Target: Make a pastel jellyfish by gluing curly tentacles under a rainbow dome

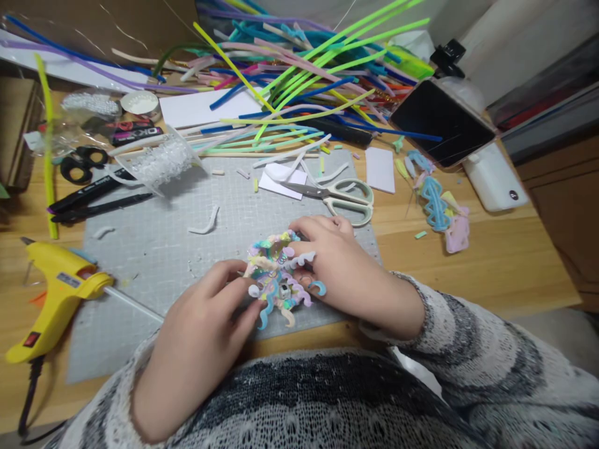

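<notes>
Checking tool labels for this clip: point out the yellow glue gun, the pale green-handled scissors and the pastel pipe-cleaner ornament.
yellow glue gun [58, 287]: head view, on its body.
pale green-handled scissors [349, 201]: head view, on the handles.
pastel pipe-cleaner ornament [276, 280]: head view, on its middle, between both hands.

A pastel pipe-cleaner ornament [277, 274] lies on the grey gridded mat [178, 237]; left sits a yellow glue gun [56, 293], far right pale-green scissors [341, 198].
</notes>
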`<control>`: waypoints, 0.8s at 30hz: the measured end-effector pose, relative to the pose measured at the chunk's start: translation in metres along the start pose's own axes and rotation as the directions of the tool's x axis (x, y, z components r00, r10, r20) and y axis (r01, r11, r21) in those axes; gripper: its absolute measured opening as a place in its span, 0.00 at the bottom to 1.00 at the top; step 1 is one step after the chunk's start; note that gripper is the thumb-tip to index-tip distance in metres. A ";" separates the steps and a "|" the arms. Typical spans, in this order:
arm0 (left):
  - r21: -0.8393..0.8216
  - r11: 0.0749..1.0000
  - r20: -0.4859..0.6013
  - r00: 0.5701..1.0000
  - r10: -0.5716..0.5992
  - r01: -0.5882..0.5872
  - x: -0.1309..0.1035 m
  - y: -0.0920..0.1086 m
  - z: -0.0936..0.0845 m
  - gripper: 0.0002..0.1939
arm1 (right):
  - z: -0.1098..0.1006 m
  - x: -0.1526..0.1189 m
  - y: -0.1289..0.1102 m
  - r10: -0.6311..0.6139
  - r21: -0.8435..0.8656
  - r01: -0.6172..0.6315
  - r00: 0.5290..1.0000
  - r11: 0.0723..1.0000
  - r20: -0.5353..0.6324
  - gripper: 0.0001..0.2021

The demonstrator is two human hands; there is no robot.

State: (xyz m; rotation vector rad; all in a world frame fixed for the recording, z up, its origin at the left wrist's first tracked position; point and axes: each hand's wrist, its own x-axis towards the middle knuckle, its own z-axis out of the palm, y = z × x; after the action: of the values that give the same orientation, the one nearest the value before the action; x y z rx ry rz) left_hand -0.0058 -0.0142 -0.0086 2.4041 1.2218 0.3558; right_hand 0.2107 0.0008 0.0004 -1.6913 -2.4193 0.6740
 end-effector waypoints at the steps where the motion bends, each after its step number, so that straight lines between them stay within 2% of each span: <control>1: 0.000 1.000 -0.007 1.000 0.001 -0.001 0.000 0.000 0.000 0.08 | 0.000 0.000 0.000 0.001 -0.004 -0.001 1.000 1.000 0.002 0.10; 24: -0.056 0.998 0.028 0.999 -0.040 0.041 -0.002 0.000 0.000 0.09 | 0.005 0.000 0.001 0.004 0.038 -0.002 0.998 0.999 -0.059 0.10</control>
State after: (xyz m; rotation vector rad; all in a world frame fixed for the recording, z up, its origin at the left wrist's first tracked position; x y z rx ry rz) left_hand -0.0069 -0.0153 -0.0089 2.3258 1.2308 0.3401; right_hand 0.2099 -0.0005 -0.0042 -1.6766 -2.3500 0.6566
